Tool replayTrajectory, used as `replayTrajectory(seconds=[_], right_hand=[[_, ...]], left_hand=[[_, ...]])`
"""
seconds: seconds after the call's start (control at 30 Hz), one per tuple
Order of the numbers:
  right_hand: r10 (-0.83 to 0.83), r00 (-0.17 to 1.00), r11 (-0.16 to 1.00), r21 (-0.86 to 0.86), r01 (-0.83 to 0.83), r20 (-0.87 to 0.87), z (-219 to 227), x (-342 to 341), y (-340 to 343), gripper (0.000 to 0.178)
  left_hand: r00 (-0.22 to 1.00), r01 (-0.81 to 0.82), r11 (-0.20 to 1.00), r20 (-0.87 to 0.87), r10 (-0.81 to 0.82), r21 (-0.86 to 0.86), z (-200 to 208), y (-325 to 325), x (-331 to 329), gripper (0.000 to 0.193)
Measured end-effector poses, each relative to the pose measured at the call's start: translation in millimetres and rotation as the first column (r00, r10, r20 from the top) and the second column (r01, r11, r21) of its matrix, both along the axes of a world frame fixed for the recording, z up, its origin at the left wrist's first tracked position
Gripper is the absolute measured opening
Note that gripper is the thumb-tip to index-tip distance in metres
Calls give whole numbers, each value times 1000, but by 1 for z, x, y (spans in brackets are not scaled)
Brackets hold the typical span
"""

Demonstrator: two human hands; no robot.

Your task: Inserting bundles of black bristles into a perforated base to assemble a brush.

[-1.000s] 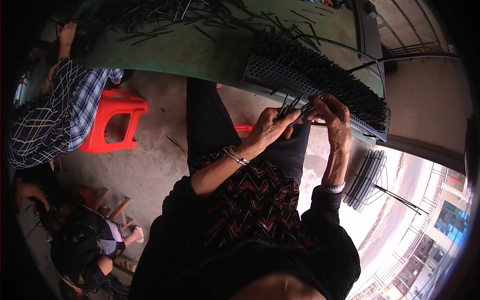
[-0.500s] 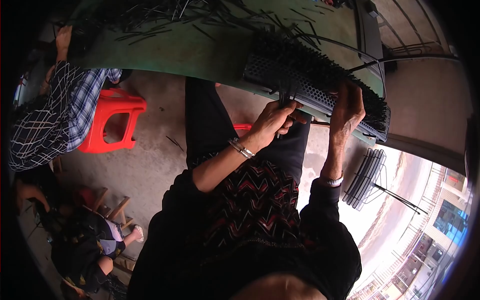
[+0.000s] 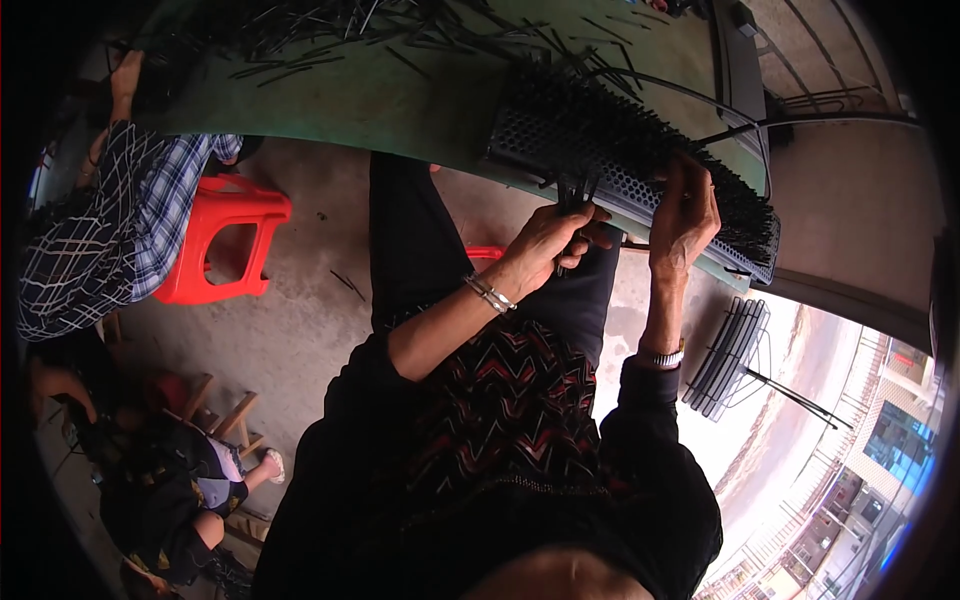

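Note:
My left hand (image 3: pixel 552 240) is closed around a bunch of thin black strips (image 3: pixel 574 195), their ends pointing up at the near edge of a long grey perforated block (image 3: pixel 615 178). Rows of round holes show along the near side of the block. Its far side bristles with many short black strips (image 3: pixel 600 115) standing upright. At the right part of the block, my right hand (image 3: pixel 686 215) is closed, thumb and fingers pinched together against the standing strips. Whatever those fingertips hold is too small and dark to make out.
The green table (image 3: pixel 310 105) carries a heap of loose black strips (image 3: pixel 340 40) at the far side. To the left, a person in a checked shirt (image 3: pixel 165 210) is by a red plastic stool (image 3: pixel 215 240). Another person sits lower left. A bundle of grey bars (image 3: pixel 728 355) lies at right.
My right hand has shifted slightly left along the block, its fingers still pinched. My left hand stays nearly in place with the bunch of strips.

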State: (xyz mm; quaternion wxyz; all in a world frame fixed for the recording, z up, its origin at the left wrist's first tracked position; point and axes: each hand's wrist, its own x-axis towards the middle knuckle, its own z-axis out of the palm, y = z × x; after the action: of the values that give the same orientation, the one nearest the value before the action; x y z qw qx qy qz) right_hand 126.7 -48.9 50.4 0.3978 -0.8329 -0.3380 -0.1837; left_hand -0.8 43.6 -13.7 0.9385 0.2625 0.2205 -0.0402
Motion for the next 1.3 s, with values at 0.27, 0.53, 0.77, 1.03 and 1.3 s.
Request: replayTrajectory(seconds=[0.27,0.53,0.77,1.03,1.3], right_hand=[[42,996,998,-40,-39,75,-1,-5,-2,13],[-5,1000,999,-37,6,13,2,-7,3,12],[-30,999,996,-79,28,-22,11,-6,6,12],[-43,996,998,-40,40,-74,-3,-4,3,13],[-79,991,992,-109,67,-110,8,-3,6,11]], left_hand=[[999,12,1000,31,-12,7,-3,0,-3,37],[1000,-10,1000,4,10,-26,-6,-1,-1,35],[996,-78,996,-43,76,-34,-4,-3,1,32],[994,-104,993,7,105,-62,0,-4,-1,29],[980,-196,978,-42,193,-75,2,-9,2,25]])
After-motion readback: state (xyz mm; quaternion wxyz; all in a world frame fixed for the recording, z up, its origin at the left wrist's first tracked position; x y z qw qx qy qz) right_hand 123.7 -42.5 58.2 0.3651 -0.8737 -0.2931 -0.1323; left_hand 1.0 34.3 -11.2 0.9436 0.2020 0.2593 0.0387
